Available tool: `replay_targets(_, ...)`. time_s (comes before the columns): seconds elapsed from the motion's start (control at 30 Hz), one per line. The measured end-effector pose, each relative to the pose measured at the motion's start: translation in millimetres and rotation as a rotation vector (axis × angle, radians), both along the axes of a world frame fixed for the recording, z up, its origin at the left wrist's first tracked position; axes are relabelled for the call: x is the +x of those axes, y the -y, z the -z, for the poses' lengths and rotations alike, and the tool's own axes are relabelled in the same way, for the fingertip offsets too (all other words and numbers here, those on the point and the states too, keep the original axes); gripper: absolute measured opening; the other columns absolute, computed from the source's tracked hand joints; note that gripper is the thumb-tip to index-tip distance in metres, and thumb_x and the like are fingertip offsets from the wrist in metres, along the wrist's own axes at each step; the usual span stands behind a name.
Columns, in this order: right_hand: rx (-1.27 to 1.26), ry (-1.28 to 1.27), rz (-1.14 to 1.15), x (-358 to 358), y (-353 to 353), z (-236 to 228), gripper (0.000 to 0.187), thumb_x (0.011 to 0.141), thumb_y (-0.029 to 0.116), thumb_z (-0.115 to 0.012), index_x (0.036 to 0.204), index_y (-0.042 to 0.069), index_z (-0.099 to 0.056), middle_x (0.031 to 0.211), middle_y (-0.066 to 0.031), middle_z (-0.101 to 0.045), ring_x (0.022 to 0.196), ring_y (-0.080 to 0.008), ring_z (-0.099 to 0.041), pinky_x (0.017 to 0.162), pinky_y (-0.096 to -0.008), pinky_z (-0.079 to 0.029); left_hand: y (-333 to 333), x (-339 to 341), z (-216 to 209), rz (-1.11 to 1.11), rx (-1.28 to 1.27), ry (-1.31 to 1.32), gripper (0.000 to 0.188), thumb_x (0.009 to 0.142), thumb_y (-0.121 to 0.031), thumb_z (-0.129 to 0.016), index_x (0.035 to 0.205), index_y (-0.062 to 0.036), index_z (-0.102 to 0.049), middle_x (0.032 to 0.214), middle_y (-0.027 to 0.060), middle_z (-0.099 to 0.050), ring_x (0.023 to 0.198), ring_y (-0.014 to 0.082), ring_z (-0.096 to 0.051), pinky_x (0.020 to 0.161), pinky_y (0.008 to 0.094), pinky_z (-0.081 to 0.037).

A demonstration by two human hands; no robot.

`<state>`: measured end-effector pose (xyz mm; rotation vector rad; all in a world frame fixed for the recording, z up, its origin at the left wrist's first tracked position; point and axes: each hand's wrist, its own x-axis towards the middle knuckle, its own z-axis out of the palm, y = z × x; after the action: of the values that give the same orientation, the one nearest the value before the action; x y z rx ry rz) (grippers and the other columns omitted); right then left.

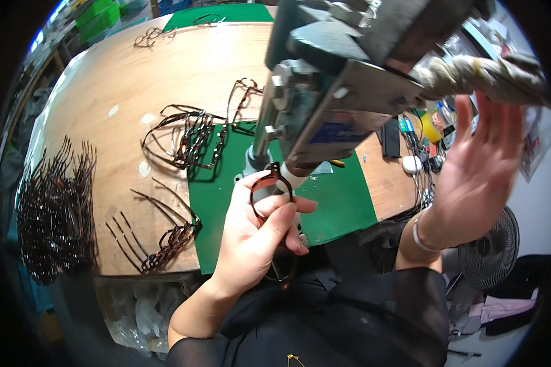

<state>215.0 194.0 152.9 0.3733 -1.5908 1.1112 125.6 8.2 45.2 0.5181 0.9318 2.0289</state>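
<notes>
My left hand point(251, 235) is closed on a dark eyeglass front point(253, 197), pinching it between thumb and fingers. One round rim shows above the thumb, while the other hangs below the hand in shadow. The held end sits right by the white tip point(292, 177) of a bench press point(330, 101); whether they touch, I cannot tell. Up at the right, my right hand point(480, 162) has its palm showing and its fingers stretched up to the cloth-wrapped press lever point(477, 76). Its fingertips overlap the lever, and it does not grip it.
Left of the press lie a heap of dark eyeglass frames point(196, 140) and a smaller group point(171, 244). A dense bundle of frames point(55, 214) stands at the far left. The press rises from a green mat point(343, 208). Cables point(419, 144) and a fan point(490, 248) are at right.
</notes>
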Motion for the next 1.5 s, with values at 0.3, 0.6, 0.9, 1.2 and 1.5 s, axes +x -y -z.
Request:
replay_targets(0.3, -0.04, 0.343, 0.147, -4.8, 1.4, 75.2, 0.04, 0.082, 0.018, -0.057, 0.113, -0.004, -0.044, 0.109, -0.0119, -0.051, 0.101, -0.0193, -0.05, 0.088, -0.0324, -0.038, 24.7, 1.4, 22.9, -0.186, -0.228, -0.14, 0.04, 0.086, -0.004, -0.048, 0.121, -0.0034, -0.027, 0.092, 0.0157, -0.058, 0.058, 0.0083, -0.052, 0.054, 0.0225, -0.049)
replay_targets(0.6, -0.267, 0.673, -0.047, 0.5, -2.6, 125.4, 0.022, 0.085, 0.007, -0.053, 0.105, -0.002, -0.049, 0.096, -0.0097, -0.057, 0.089, -0.0152, -0.053, 0.083, -0.0279, -0.041, 60.3, -23.6, 79.5, -0.342, -0.68, -0.462, 0.033, 0.086, -0.004, -0.044, 0.117, -0.0002, -0.031, 0.085, 0.0098, -0.059, 0.055, 0.0074, -0.05, 0.053, 0.0205, -0.044)
replay_targets(0.9, -0.455, 0.782, -0.06, -5.1, -5.0, 137.3, 0.015, 0.084, 0.009, -0.055, 0.096, -0.001, -0.054, 0.087, -0.0069, -0.059, 0.076, -0.011, -0.054, 0.072, -0.0229, -0.044, 103.1, -45.4, 99.6, -0.371, -1.316, -1.707, 0.029, 0.076, -0.015, -0.058, 0.104, -0.0136, -0.054, 0.098, 0.0064, -0.051, 0.086, 0.0235, -0.047, 0.075, 0.0366, -0.038)
replay_targets(1.2, -0.448, 0.948, -0.005, 14.3, -15.5, 145.0, 0.018, 0.084, 0.007, -0.055, 0.101, 0.0, -0.054, 0.089, -0.0035, -0.057, 0.078, -0.008, -0.053, 0.072, -0.0206, -0.044, 86.1, -68.7, 93.7, -0.38, -1.047, -1.594, 0.051, 0.072, -0.02, -0.065, 0.116, -0.0042, -0.045, 0.113, 0.0159, -0.046, 0.101, 0.0322, -0.044, 0.086, 0.0414, -0.037)
replay_targets(1.5, -0.365, 1.135, -0.152, 21.4, 5.3, 152.6, 0.022, 0.083, 0.003, -0.056, 0.104, 0.001, -0.052, 0.093, -0.0026, -0.055, 0.087, -0.0085, -0.052, 0.076, -0.0211, -0.043, -25.0, -130.6, 122.2, -0.531, -1.331, -1.684, 0.015, 0.081, -0.017, -0.049, 0.076, -0.0042, -0.051, 0.066, 0.0142, -0.059, 0.065, 0.0277, -0.059, 0.058, 0.0363, -0.046)
